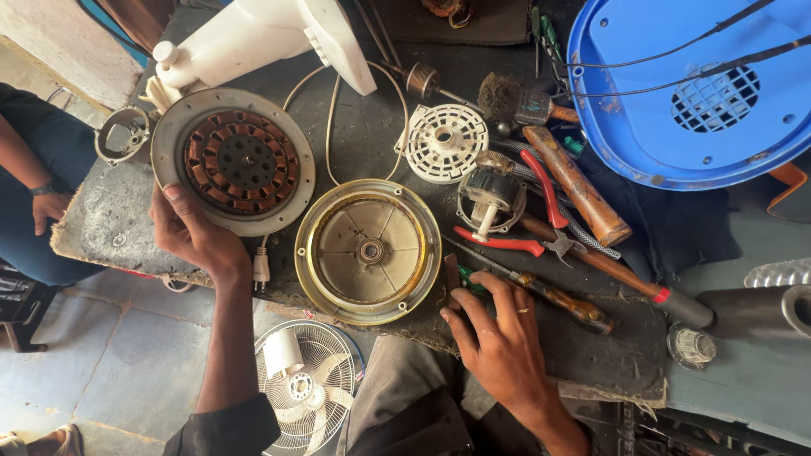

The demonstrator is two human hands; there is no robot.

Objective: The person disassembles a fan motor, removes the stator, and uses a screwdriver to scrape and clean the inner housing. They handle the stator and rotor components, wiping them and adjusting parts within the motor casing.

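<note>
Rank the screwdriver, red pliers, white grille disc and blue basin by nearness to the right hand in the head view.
1. Screwdriver, at the right hand's fingers.
2. Red pliers, just above.
3. White grille disc, farther up, centre.
4. Blue basin, top right corner.

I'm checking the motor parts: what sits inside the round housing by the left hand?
Inside the round housing held by the left hand: a ring of copper windings around a perforated centre. Anything beneath is covered.

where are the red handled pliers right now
The red-handled pliers lie right of centre in the head view, between the small motor and the wooden hammer handle, above the right hand.
</note>
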